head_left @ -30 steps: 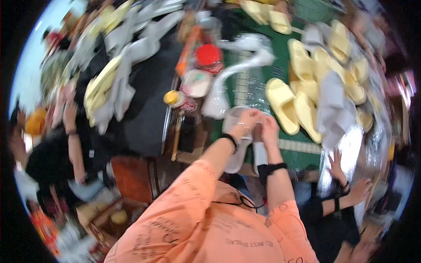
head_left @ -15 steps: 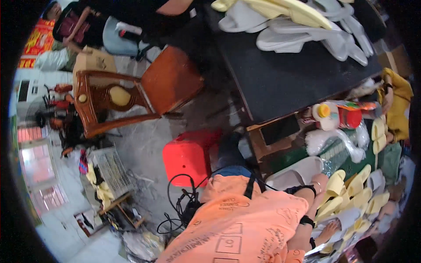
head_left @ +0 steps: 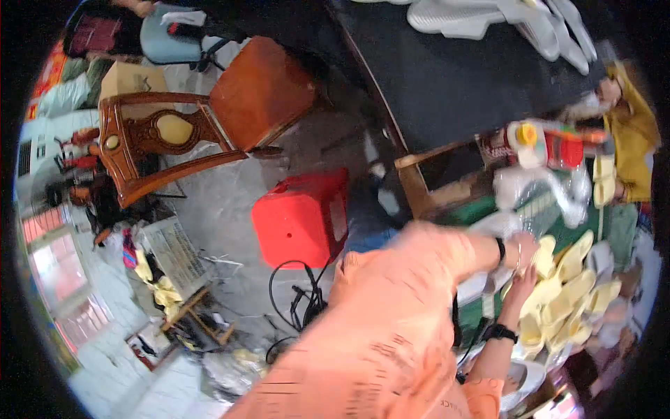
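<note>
My left hand (head_left: pixel 519 250), with a dark band at the wrist, reaches to the edge of a yellow slipper (head_left: pixel 543 257). Close below it, my right hand (head_left: pixel 520 286), wearing a black wristband, comes up beside the same slipper. Both hands are smeared, and I cannot tell whether either grips it. More yellow slippers (head_left: pixel 569 300) lie piled just beyond my hands, with grey ones mixed in. Under my forearms a pale grey slipper (head_left: pixel 474 286) shows in part on the green surface (head_left: pixel 467 321).
A black table (head_left: pixel 460 98) with grey slippers (head_left: pixel 460 17) stands above the work surface. A bottle with a yellow cap (head_left: pixel 527 136) and clear plastic wrap (head_left: pixel 544 188) lie beyond it. A red stool (head_left: pixel 296 223), a wooden chair (head_left: pixel 258 91) and a co-worker's yellow sleeve (head_left: pixel 635 153) also show.
My hands have moved up toward the yellow slippers, the right leaving the grey slipper it was over. My left arm is stretched further out. The whole view has shifted, with the table higher.
</note>
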